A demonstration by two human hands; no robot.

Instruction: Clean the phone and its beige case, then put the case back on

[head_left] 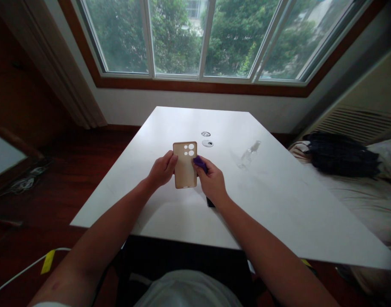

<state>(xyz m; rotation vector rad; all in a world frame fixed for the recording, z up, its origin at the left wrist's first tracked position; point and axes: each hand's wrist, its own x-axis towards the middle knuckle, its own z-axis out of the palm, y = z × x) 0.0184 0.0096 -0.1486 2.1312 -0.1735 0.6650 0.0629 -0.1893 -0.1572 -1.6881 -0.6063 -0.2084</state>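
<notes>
A tan phone case [185, 165] with round camera cutouts is held upright above the white table [278, 200]. My left hand [161, 169] grips its left edge. My right hand [211, 181] sits at the case's right edge with a small purple cloth [200, 162] pinched in its fingers, the cloth touching the case. Under my right wrist a dark object [210, 202] lies on the table, mostly hidden.
Two small round objects [207, 143] lie beyond the case. A clear small spray bottle [249, 154] lies on its side to the right. A bed with dark clothing [339, 155] stands at the right. A white cable [19, 273] runs over the wooden floor at the left.
</notes>
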